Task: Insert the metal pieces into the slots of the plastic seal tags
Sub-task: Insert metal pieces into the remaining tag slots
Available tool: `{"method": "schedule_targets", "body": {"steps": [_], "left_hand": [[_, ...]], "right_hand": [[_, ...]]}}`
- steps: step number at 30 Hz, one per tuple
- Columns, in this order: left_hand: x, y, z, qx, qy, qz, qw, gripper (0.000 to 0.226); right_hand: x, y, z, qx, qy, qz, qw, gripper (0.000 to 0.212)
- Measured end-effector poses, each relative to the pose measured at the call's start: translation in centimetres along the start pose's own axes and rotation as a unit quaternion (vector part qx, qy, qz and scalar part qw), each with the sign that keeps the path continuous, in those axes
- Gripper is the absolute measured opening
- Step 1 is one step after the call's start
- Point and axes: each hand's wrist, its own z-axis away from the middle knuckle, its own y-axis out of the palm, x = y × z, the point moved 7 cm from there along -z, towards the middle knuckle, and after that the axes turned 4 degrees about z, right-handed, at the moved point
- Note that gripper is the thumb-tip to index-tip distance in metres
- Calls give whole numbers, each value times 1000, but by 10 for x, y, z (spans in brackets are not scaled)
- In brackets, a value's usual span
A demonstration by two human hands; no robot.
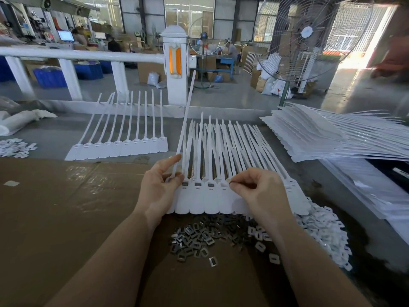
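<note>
Three tags at the left of the fanned row of seal tags (221,196) already show dark inserts; straps run toward 12 o'clock, heads side by side. Left hand (161,187) pinches the raised leftmost tag (183,134). Right hand (252,189), nearer the next unfilled slot, pinches a metal piece (230,182) at it; spare metal pieces (199,240) lie at 6 o'clock, with room there on the cardboard (66,207).

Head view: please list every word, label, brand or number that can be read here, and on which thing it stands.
None can be read.
White seal tags in the near row: blank faces, no print shows.
Metal pieces in the pile: no marking can be made out.
Monitor far back on the left: its screen is lit, but too small and blurred to read.
Fan hub label: white, too blurred to read.
</note>
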Motion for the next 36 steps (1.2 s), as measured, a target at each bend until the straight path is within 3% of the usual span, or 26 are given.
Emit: {"method": "schedule_targets", "body": {"steps": [5, 13, 19, 36], "left_hand": [[0, 0, 0, 1, -5, 8, 1000, 44], [6, 0, -1, 8, -19, 22, 1000, 46], [7, 0, -1, 8, -22, 26, 999, 46], [5, 0, -1, 12, -30, 27, 999, 43]], "right_hand": [[1, -2, -12, 20, 16, 36, 999, 15], [8, 13, -19, 64, -17, 133, 989, 5], [11, 17, -23, 67, -36, 172, 982, 11], [1, 23, -27, 92, 13, 120, 988, 10]]}}
